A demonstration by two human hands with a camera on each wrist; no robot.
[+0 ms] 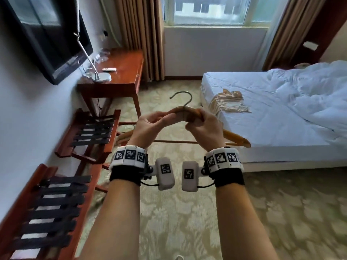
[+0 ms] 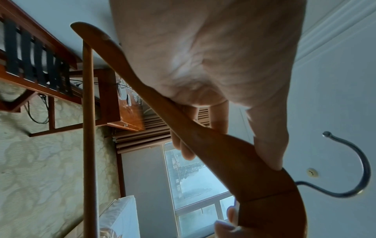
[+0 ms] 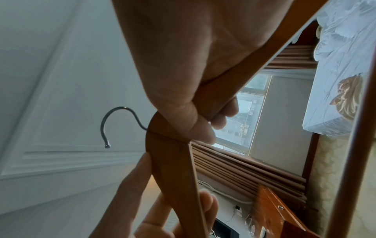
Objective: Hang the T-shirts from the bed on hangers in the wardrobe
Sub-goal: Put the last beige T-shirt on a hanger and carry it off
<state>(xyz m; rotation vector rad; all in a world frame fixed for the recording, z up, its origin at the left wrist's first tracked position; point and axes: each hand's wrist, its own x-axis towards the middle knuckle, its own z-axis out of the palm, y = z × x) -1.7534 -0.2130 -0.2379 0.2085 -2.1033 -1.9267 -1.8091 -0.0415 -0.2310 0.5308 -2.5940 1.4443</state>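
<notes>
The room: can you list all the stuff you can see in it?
hanger: one, brown wood with metal hook, held in the air by both hands
T-shirt: one, beige, crumpled on the bed's near corner
bed: one, white sheets, right
desk: one, red-brown, left by the curtains
lamp: one, silver, on the desk
TV: one, black, on the left wall
luggage racks: two, red-brown with black straps, along the left wall
window: one, far wall
left hand: grips the hanger's left arm
right hand: grips the hanger's right arm
</notes>
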